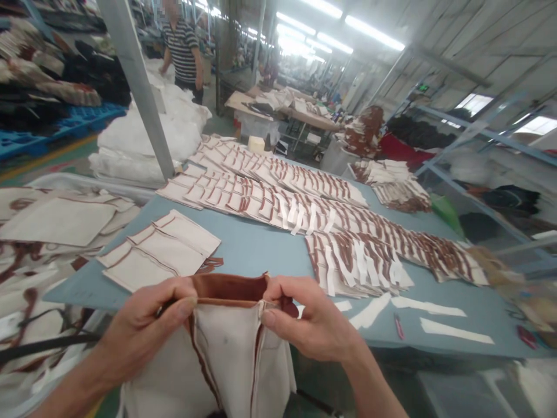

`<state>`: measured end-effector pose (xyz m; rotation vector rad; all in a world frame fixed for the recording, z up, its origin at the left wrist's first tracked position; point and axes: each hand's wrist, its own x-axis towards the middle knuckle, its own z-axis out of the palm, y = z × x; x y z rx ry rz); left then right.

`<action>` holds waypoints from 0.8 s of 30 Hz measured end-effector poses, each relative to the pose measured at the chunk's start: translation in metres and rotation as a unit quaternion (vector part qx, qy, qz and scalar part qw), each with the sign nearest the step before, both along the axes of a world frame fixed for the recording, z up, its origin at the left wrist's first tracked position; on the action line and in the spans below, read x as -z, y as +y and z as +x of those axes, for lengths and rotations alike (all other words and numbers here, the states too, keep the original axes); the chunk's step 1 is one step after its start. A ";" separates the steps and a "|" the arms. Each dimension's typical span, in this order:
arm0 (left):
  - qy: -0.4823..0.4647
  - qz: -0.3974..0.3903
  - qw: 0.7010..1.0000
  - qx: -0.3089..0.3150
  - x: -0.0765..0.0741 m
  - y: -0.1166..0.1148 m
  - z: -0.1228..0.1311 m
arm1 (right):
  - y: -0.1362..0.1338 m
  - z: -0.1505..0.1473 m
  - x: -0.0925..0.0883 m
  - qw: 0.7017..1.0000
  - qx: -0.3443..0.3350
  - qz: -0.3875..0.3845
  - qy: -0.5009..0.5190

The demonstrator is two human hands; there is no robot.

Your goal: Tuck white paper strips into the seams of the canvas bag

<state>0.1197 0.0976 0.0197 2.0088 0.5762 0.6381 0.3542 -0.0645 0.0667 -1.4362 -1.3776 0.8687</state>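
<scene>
A cream fabric bag piece (226,348) with brown trim hangs upright in front of me, its brown-lined mouth partly open. My left hand (152,319) pinches the left corner of its top edge between thumb and fingers. On the opposite side, my right hand (304,316) grips the right corner, near a seam. The lower part of the bag runs out of the bottom of the view. Just beyond it, a small stack of cream panels (161,249) with brown edging lies on the blue-grey table (256,247).
Long overlapping rows of cream and brown pieces (296,200) cross the table. White strips (456,331) and a small red tool (399,327) lie at the right. A metal post (139,87) rises at the left. A person (183,55) in a striped shirt stands beyond it.
</scene>
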 end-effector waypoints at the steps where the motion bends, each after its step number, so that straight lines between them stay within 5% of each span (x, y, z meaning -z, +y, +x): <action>1: -0.008 -0.001 1.000 0.022 -0.001 0.002 0.004 | -0.001 0.000 -0.007 1.000 -0.012 0.008 -0.005; 9: -0.051 -0.005 0.981 0.188 -0.022 0.006 0.025 | 0.017 -0.006 -0.026 0.994 -0.091 0.034 -0.056; 16: 0.001 -0.107 0.977 0.186 -0.027 0.004 0.031 | 0.021 -0.008 -0.023 0.994 -0.100 0.012 -0.044; 24: 0.054 -0.049 0.992 0.106 -0.022 -0.002 0.026 | 0.027 -0.011 -0.015 0.997 -0.066 -0.030 -0.027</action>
